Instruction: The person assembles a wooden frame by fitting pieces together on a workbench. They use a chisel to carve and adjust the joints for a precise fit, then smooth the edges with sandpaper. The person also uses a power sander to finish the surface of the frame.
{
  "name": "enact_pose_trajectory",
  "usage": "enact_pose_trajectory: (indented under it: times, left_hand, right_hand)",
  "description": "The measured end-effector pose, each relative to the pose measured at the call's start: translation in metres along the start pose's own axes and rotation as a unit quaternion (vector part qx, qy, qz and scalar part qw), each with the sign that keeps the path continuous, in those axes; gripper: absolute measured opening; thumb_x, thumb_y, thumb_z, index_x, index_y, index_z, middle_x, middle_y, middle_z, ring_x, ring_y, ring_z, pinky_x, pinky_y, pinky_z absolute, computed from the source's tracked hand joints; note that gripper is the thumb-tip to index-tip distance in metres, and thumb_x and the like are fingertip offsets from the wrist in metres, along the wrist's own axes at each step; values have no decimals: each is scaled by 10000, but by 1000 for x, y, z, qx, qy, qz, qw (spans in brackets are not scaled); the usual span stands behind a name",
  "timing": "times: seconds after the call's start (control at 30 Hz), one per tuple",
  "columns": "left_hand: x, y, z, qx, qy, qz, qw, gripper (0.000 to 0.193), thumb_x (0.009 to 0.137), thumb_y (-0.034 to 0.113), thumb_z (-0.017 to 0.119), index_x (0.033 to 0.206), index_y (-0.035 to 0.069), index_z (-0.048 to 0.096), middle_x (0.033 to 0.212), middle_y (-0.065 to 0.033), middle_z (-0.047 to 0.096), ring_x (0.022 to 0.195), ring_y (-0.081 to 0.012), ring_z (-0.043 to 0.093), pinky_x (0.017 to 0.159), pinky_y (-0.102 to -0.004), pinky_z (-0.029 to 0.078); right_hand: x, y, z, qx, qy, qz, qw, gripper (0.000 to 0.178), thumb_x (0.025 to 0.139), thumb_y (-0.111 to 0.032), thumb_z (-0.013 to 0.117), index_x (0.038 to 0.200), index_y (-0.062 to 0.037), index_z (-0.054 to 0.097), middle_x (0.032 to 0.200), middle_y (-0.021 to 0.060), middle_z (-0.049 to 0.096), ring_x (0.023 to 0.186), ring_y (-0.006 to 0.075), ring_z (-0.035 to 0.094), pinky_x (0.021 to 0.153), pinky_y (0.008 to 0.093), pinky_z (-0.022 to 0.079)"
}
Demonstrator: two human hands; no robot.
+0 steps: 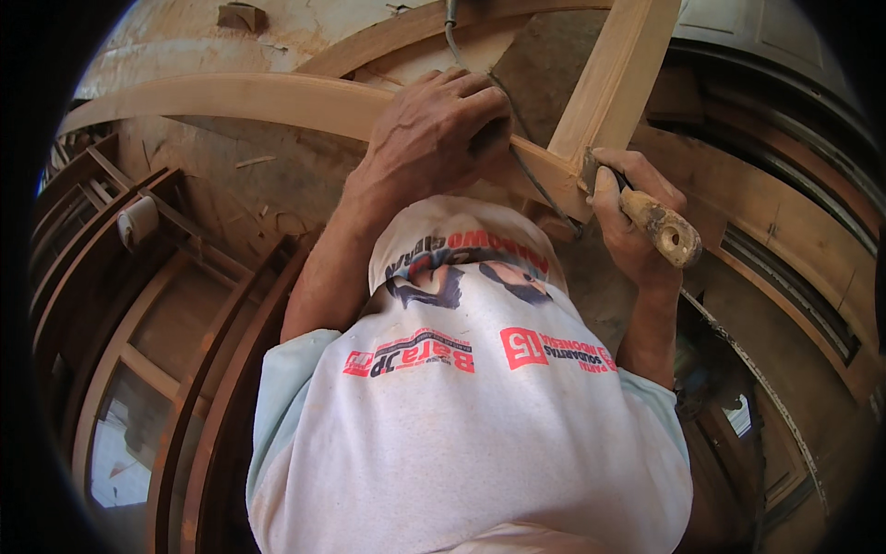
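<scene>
My right hand (637, 198) is closed round a chisel (666, 231) with a worn, stained wooden handle. Its butt end tips toward me, and the short visible stretch of blade meets the corner where a pale upright bar (614, 83) joins a curved wooden rail (258, 100). Thumb and forefinger lie close to that joint. Across the same rail, left of the joint, my left hand (441, 125) is bent with its fingers curled over the wood; the fingertips are partly hidden behind it.
A grey cable (526, 166) hangs over the rail between my hands. Dark wooden frames (166, 369), one with a glass pane, stand at the left. More boards and panels (784, 222) lean at the right. Wood scraps (256, 162) litter the floor beyond the rail.
</scene>
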State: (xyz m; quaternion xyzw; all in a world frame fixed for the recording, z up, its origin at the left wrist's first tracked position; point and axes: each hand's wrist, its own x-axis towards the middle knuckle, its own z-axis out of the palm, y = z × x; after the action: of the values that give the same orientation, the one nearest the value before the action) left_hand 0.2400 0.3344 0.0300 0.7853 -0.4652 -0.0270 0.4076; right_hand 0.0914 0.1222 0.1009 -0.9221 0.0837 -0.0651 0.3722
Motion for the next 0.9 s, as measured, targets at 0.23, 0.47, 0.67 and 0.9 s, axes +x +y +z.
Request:
enact_pose_trajectory:
  times: [0.23, 0.47, 0.67, 0.9]
  left_hand:
    - [-3, -3, 2, 2, -4, -10, 1000, 135, 808, 120, 733, 909, 83, 651, 903, -73, 645, 899, -308, 638, 765, -432, 503]
    - [-2, -3, 8, 5, 4, 3, 1000, 125, 821, 128, 722, 915, 80, 655, 910, -78, 647, 893, -315, 642, 759, -440, 501]
    - [0, 3, 2, 2, -3, -4, 1000, 114, 851, 125, 717, 938, 75, 664, 921, -87, 648, 886, -330, 637, 767, -441, 498]
    - [3, 5, 1, 22, -16, -7, 1000, 104, 866, 123, 725, 932, 69, 667, 900, -95, 649, 869, -330, 638, 751, -437, 498]
  right_hand:
    - [4, -4, 5, -88, 1, -76, 993, 184, 925, -1, 632, 1098, 10, 694, 954, 149, 729, 832, 251, 734, 737, 371, 586]
    - [7, 13, -1, -31, 28, -35, 998, 187, 894, 7, 667, 1079, 2, 694, 936, 153, 718, 830, 270, 737, 725, 368, 576]
    - [4, 1, 8, 75, 49, 11, 996, 188, 948, -26, 651, 1124, -8, 715, 980, 128, 750, 846, 197, 743, 749, 332, 583]
    - [8, 21, 3, 35, 4, -64, 997, 187, 929, -26, 678, 1113, -26, 710, 1072, 136, 743, 865, 267, 748, 761, 363, 601]
